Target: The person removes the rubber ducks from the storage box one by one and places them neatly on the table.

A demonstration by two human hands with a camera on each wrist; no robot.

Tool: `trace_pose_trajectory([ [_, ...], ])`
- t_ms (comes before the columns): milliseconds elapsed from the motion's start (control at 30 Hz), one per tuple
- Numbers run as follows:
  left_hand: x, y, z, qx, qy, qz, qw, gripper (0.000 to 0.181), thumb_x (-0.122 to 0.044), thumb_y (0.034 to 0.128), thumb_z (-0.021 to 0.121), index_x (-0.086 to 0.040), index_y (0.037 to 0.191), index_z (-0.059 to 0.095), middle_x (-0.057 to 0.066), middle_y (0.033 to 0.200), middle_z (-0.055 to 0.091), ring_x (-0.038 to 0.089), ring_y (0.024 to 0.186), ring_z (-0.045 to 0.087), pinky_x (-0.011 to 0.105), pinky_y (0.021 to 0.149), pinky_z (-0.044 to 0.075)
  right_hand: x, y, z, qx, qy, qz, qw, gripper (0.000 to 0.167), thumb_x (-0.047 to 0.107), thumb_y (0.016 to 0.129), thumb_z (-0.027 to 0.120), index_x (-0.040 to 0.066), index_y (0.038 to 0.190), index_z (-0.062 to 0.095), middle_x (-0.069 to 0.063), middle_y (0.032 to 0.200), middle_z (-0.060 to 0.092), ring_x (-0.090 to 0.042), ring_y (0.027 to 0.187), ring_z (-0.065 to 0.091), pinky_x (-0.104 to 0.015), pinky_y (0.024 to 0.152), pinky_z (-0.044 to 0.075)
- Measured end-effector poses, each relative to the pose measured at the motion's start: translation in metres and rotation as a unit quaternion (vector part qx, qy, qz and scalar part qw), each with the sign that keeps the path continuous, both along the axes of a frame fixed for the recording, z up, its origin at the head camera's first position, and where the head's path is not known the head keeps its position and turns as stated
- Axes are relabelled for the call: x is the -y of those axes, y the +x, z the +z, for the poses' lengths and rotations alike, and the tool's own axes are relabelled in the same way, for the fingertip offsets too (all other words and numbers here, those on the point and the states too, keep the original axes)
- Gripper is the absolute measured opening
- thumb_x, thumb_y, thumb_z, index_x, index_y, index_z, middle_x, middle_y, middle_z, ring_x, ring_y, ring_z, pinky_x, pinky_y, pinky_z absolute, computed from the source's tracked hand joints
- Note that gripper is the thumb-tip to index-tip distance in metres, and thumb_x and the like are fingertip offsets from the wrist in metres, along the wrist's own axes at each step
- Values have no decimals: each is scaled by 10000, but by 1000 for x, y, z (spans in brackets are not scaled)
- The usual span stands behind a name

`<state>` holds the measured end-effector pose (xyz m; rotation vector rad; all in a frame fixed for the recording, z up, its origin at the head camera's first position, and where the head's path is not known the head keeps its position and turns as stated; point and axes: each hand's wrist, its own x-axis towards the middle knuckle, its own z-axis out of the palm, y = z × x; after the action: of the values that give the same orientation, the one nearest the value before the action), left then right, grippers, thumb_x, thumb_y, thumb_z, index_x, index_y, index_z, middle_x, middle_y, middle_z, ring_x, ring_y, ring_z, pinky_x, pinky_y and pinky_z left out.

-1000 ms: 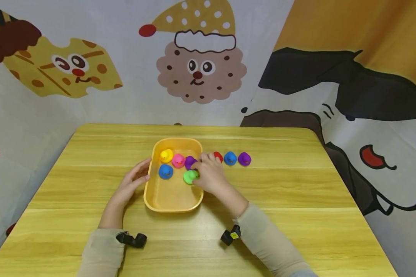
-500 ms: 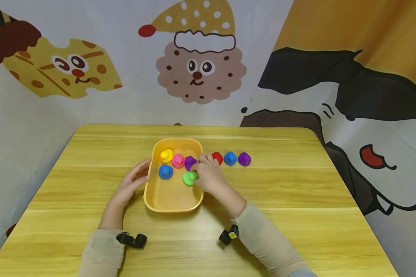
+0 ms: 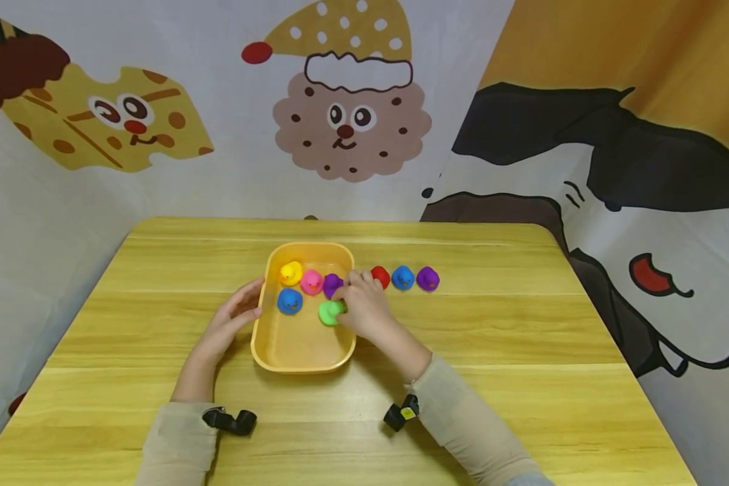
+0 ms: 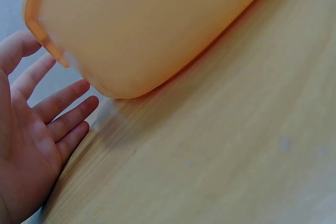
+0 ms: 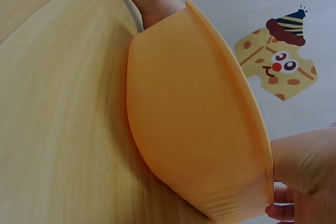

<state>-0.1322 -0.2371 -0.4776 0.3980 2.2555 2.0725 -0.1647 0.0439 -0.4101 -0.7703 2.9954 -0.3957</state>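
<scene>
Tray (image 3: pixel 304 345) stood on a wooden table (image 3: pixel 504 364) as a person's right hand (image 3: pixel 366 307) pinched a green duck (image 3: pixel 328 312) inside, near the right wall. The left hand (image 3: pixel 229 322), fingers loosely extended, touched the left side. A red duck (image 3: pixel 381 277), blue duck (image 3: pixel 403 278) and purple duck (image 3: pixel 428 279) lined up outside, to the right.

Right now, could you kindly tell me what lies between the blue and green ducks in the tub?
Only bare tub floor, as the head view shows.
</scene>
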Motion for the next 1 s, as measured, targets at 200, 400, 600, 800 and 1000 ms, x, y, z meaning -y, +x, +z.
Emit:
trace_pose_trajectory([
  [200, 0, 0, 0, -10, -5, -12, 10000, 532, -65, 980, 520, -28, 1478, 335, 243, 1463, 355, 114, 1250, 423, 177, 965, 368, -2, 0, -3, -114, -205, 51, 9997, 287, 286, 740, 821, 196, 1005, 757, 16, 924, 479, -194, 879, 376, -325, 755, 318],
  [400, 1, -1, -1, -19, -5, -17, 10000, 530, -63, 981, 519, -30, 1477, 337, 248, 1457, 359, 112, 1243, 427, 181, 957, 379, -5, 0, -5, -300, -503, 114, 9982, 278, 309, 751, 814, 181, 990, 754, 19, 908, 490, -191, 870, 380, -328, 752, 313],
  [600, 0, 0, 0, -32, -28, -26, 10000, 532, -67, 981, 521, -31, 1478, 335, 251, 1450, 367, 112, 1235, 435, 185, 948, 388, -8, -1, -4, -468, -862, 74, 9952, 287, 301, 743, 815, 165, 988, 754, 8, 947, 556, -196, 904, 421, -348, 796, 346],
  [800, 1, 0, 0, -47, -30, -27, 10000, 528, -61, 983, 514, -26, 1478, 334, 254, 1446, 370, 129, 1234, 437, 187, 946, 391, -11, -1, 4, -611, -1178, 50, 9911, 312, 303, 740, 819, 147, 1002, 752, 3, 968, 606, -189, 907, 452, -366, 830, 363],
  [1000, 0, 1, 1, -20, -39, -8, 10000, 530, -66, 982, 518, -28, 1478, 335, 250, 1450, 368, 134, 1240, 433, 183, 949, 384, -14, 0, 12, -750, -1502, 64, 9858, 310, 281, 750, 819, 123, 1005, 741, -18, 954, 638, -183, 881, 472, -361, 809, 375],
])
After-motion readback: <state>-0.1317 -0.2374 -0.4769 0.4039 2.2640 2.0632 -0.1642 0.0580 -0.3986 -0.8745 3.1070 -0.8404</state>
